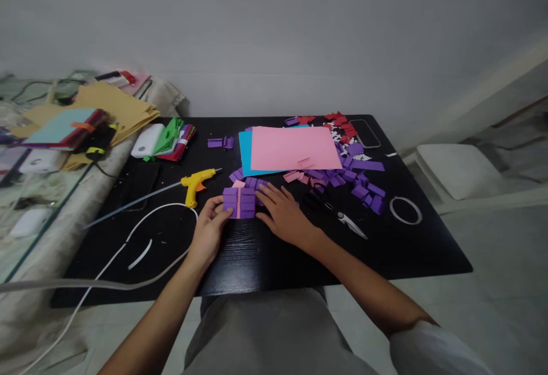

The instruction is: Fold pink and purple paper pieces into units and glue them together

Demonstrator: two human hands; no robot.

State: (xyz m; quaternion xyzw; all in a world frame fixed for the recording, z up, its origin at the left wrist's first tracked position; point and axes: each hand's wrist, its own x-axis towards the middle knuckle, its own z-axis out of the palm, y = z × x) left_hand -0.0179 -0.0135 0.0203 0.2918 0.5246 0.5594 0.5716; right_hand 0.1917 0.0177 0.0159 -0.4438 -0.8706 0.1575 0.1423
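My left hand (209, 224) pinches the left edge of a purple paper piece (246, 205), thumb on top. This piece shows rows of purple strips with a pink line down its middle. My right hand (280, 209) lies flat with its fingers stretched out, at the right side of the piece and over other purple paper strips (253, 183); whether it touches the held piece I cannot tell. A small pink paper corner (238, 184) pokes out behind the piece. Just left of my left hand lies a yellow hot glue gun (198, 184) with a long glue stick in it.
Pink sheets (295, 146) lie on a blue sheet (246, 158) at the back. Purple folded strips (363, 189), scissors (351, 225) and a tape ring (406, 210) are on the right. A white cable (141, 221) loops at left. Green paper bundles (169, 138) sit back left.
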